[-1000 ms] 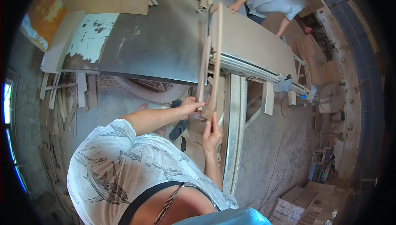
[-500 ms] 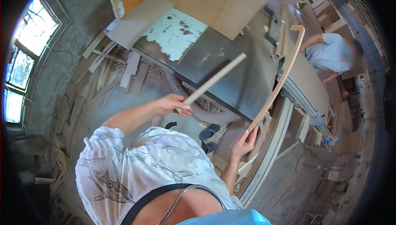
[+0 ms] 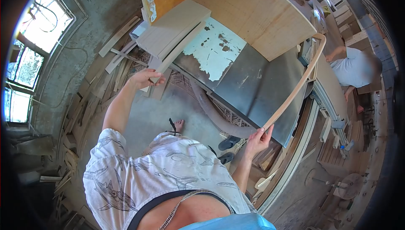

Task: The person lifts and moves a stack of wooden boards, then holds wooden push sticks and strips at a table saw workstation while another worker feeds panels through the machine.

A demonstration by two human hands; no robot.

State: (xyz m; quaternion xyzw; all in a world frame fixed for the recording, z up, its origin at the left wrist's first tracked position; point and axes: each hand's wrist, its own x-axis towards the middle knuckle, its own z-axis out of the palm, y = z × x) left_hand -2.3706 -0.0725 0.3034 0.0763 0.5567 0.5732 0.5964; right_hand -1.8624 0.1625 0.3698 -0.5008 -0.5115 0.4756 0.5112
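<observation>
My left hand (image 3: 145, 79) is closed around the near end of a straight wooden strip (image 3: 182, 48). The strip's far part lies along the side of a stack of boards (image 3: 173, 27) at the table's left corner; whether it rests on the table I cannot tell. Lower right, my right hand (image 3: 258, 141) pinches the near end of a long, slim wooden strip (image 3: 291, 97) with a curved, hook-like far end. That strip slants up past the right side of the dark-topped table (image 3: 265, 86), and its hooked end appears close to an upright plywood panel (image 3: 253, 13).
Scrap wood (image 3: 90, 82) is piled along the left wall. A ridged hose (image 3: 211, 114) runs below the table edge, near a pair of dark sandals (image 3: 228, 142). Beyond a metal rail (image 3: 335, 118), another person (image 3: 352, 67) is at the right.
My left hand has moved left and away from my body, bringing the straight strip beside the board stack. My right hand still holds the curved strip. The view has shifted.
</observation>
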